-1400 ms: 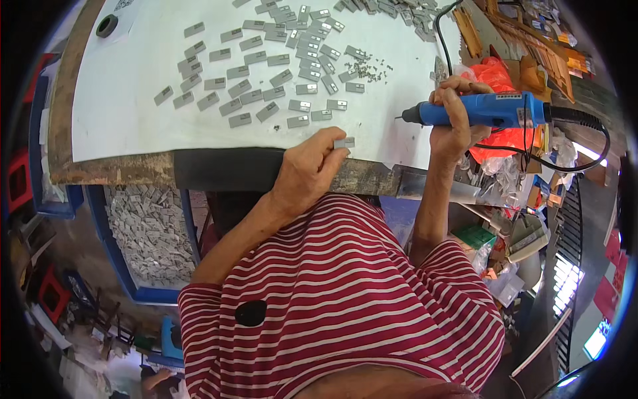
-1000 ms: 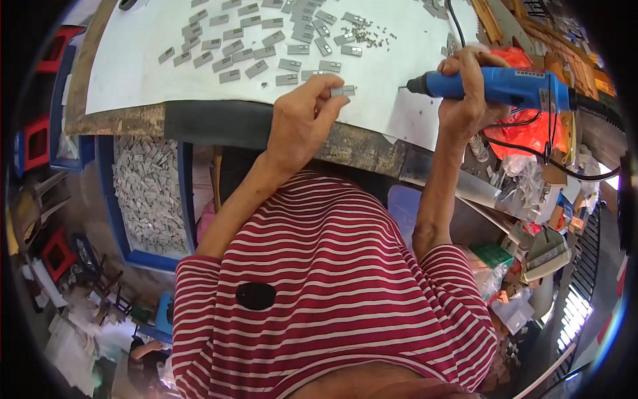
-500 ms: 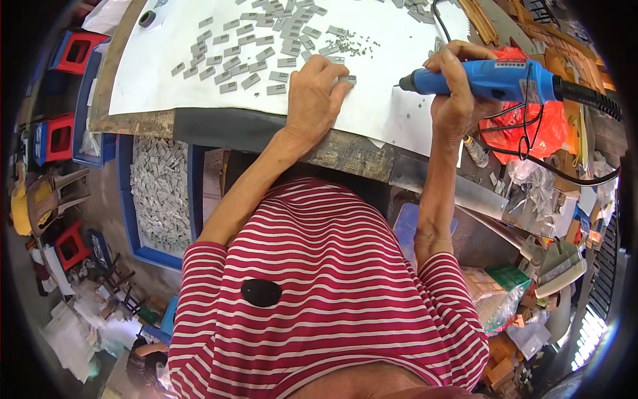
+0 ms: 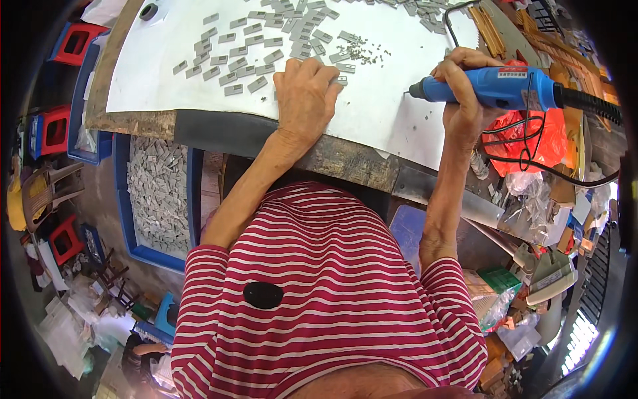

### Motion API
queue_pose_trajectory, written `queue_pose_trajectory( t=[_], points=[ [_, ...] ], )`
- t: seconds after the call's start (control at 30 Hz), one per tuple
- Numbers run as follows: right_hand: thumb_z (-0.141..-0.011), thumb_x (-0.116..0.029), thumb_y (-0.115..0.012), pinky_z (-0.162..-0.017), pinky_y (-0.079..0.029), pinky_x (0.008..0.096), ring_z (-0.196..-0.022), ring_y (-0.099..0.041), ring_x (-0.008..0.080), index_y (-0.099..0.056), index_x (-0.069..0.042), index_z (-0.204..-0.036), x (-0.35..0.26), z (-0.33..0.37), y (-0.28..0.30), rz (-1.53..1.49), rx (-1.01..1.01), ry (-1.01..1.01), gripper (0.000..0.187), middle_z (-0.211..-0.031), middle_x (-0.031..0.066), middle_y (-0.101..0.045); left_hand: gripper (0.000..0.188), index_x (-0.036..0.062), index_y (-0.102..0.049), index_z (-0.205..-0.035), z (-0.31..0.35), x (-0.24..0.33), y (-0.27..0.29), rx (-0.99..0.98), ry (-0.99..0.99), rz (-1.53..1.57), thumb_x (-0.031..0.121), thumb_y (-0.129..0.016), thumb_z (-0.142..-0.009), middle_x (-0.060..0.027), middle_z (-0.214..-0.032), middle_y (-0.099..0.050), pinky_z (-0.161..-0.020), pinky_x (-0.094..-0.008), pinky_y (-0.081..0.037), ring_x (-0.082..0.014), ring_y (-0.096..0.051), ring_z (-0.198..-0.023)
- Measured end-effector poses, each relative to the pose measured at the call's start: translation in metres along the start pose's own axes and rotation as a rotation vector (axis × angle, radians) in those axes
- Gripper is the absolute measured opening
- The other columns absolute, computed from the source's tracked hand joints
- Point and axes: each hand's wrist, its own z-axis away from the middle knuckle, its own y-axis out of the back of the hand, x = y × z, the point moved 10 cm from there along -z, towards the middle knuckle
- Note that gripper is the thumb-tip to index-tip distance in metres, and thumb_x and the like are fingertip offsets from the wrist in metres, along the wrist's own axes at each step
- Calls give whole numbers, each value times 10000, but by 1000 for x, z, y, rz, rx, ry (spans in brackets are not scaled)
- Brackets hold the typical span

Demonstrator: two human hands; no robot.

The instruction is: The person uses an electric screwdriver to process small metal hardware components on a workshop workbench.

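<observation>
My left hand (image 4: pixel 306 100) rests on the white sheet (image 4: pixel 219 96) with its fingers bent and close together. The end of a small grey rectangular block (image 4: pixel 341 80) shows between its index finger and thumb; the rest is hidden. My right hand (image 4: pixel 462 100) is wrapped round a blue electric screwdriver (image 4: pixel 495 88), held sideways above the sheet, its dark tip pointing left toward my left hand and apart from it. Beyond my left hand lie several similar grey blocks (image 4: pixel 256 84), some with a darker patch. Next to them is a scatter of tiny dark pieces (image 4: pixel 362 53).
A roll of dark tape (image 4: pixel 148 11) sits at the far left. Below the table's left end stands a blue bin (image 4: pixel 121 199) full of grey blocks. A black cable (image 4: pixel 575 181) loops by a red plastic bag (image 4: pixel 548 136) at right. Red stools (image 4: pixel 65 239) stand at left.
My left hand has shifted left over the blocks, and the grey block at its fingertips has come along with it. The screwdriver stays in my right hand, little changed. The whole view has shifted slightly.
</observation>
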Motion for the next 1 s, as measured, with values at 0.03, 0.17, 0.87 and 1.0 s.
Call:
queue_pose_trajectory(
  t=[0.03, 0.17, 0.87, 1.0],
  points=[
    [-658, 69, -611, -556, -480, 250, -567, -585, 146, -529, 10, -787, 2, -1, -1, 2, -5, -4, 163, -705, 63, -572, 157, 99, -637, -828, 0, -1, 0, 0, 6, 2, 140, -664, -680, -17, -783, -540, -670, -346, -325, -216, -457, -770],
    [-649, 70, -612, -548, -483, 256, -553, -582, 146, -537, 13, -771, 8, -4, 0, 30, 27, -14, 154, -707, 65, -575, 157, 113, -639, -825, -2, -3, -2, -6, 5, -18, 148, -667, -674, 3, -784, -538, -688, -347, -304, -201, -453, -785],
    [-675, 45, -608, -527, -470, 311, -489, -544, 198, -522, 52, -791, 0, -28, -30, -39, -43, 101, 145, -573, 115, -541, 159, 114, -631, -836, 0, 0, -2, -28, -22, -51, 153, -659, -685, 9, -825, -540, -724, -344, -276, -177, -460, -815],
    [-680, 44, -604, -518, -470, 309, -489, -547, 201, -525, 50, -784, 8, -29, -31, -88, 3, 92, 130, -565, 121, -541, 159, 113, -631, -839, 1, -2, -2, -32, -4, -44, 150, -655, -686, 9, -827, -542, -727, -345, -278, -176, -462, -815]
  ],
)
